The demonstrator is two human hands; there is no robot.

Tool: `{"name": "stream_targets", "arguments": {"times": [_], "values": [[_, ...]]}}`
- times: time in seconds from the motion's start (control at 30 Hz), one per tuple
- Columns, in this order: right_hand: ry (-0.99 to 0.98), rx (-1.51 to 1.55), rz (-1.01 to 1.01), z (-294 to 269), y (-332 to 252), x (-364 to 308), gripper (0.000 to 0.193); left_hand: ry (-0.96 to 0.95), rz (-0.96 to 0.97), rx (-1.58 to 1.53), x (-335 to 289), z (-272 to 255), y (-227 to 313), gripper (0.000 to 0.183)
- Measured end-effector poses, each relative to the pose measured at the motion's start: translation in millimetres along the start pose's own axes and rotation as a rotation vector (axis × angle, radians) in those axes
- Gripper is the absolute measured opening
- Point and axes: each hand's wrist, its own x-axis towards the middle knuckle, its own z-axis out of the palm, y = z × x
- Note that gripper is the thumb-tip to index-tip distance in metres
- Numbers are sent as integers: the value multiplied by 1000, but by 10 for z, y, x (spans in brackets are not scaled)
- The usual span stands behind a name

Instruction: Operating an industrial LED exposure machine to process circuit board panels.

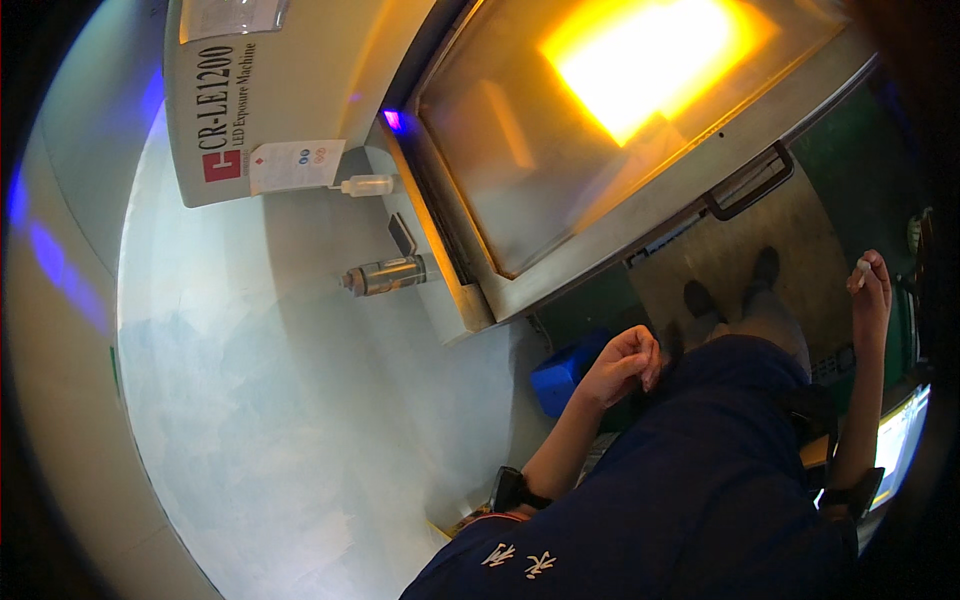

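Note:
My left hand (625, 362) hangs in front of my body at the machine's near side, its fingers curled loosely inward and nothing showing in them. Off to the right, my right hand (872, 284) is raised with its fingers closed around a small white thing (862, 269), too small to name. Ahead of me is the machine's framed glass panel (480, 150), lit bright yellow towards its far right. Its black pull handle (752, 188) lies between my two hands, and neither one touches it.
A clear bottle (368, 186) and a metal cylinder (385, 276) are mounted on the machine's left side. A blue bin (562, 378) stands beyond my left forearm. At the lower right glows a screen (902, 445). My shoes (765, 268) are on a brown floor patch (800, 225).

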Motion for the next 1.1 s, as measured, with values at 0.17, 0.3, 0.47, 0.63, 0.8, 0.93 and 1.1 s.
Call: {"name": "stream_targets", "arguments": {"times": [0.17, 0.3, 0.47, 0.63, 0.8, 0.93, 1.1], "values": [[8, -71, 12, 61, 60, 36, 20, 236, -241, 296, 79, -236, -144, 19], [-25, -44, 16, 59, 80, 54, 20, 252, -550, 994, -33, -463, -400, 33], [-50, -28, 3, 134, 114, 137, 21, 378, -673, 1225, -354, -770, -678, 60], [-36, -41, 14, 149, 134, 193, 21, 411, -1070, 1114, -336, -759, -508, 63], [-36, -66, 23, 191, 116, 234, 21, 351, -1249, 936, -343, -844, -423, 52], [8, -73, 37, 227, 122, 285, 20, 364, -616, 707, -360, -880, -467, 41], [-56, -99, 44, 221, 126, 300, 21, 513, -246, 520, -33, -681, -129, 32]]}}
